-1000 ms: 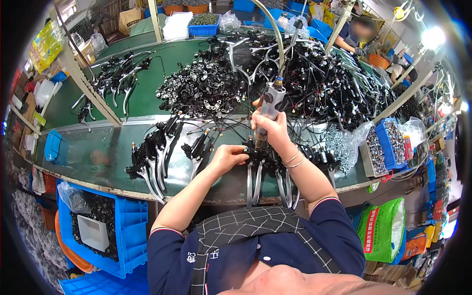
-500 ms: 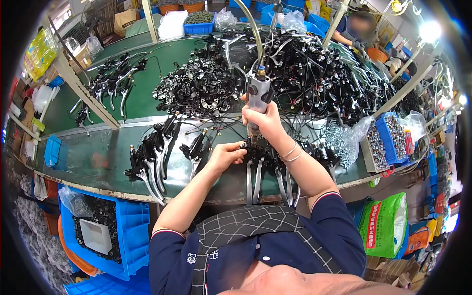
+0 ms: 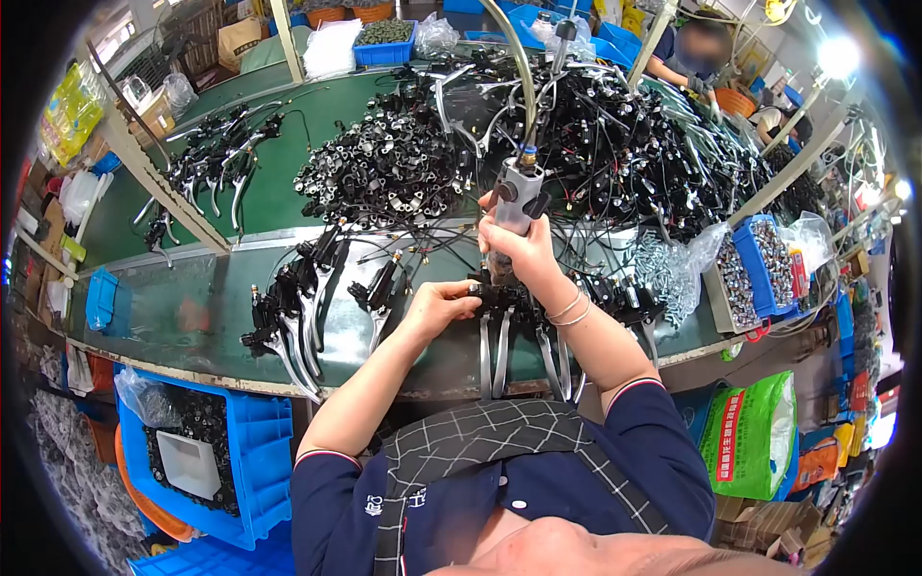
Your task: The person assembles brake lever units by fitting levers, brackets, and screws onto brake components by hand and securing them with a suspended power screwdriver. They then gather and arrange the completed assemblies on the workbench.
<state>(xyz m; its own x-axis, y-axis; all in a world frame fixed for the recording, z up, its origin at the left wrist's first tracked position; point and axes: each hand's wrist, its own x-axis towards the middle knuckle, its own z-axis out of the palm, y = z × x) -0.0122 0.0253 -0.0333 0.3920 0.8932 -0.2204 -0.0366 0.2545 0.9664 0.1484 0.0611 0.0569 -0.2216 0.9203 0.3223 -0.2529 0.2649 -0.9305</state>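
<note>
My right hand (image 3: 521, 252) is wrapped around a grey pneumatic screwdriver (image 3: 520, 195), which hangs from a hose and points down. Its lower end reaches the black body of a brake lever (image 3: 494, 348) at the front of the bench; the exact contact is hidden. Thumb and fingers of my left hand (image 3: 446, 306) pinch that lever's black body from the left. More brake levers (image 3: 557, 357) lie just to the right, their silver blades pointing towards me. Further left rest a single brake lever (image 3: 378, 293) and a bunch of brake levers (image 3: 300, 317).
Behind my hands lie a heap of metal clamps (image 3: 379, 168) and a big pile of levers with cables (image 3: 634, 144). Loose screws (image 3: 663, 274) and a blue parts bin (image 3: 765, 269) are at right. A blue crate (image 3: 264, 432) stands lower left. One co-worker (image 3: 696, 58) is at the far right.
The top of the screwdriver has tilted to the right and come slightly lower, with my right hand moving along. My left hand stays about where it was.
</note>
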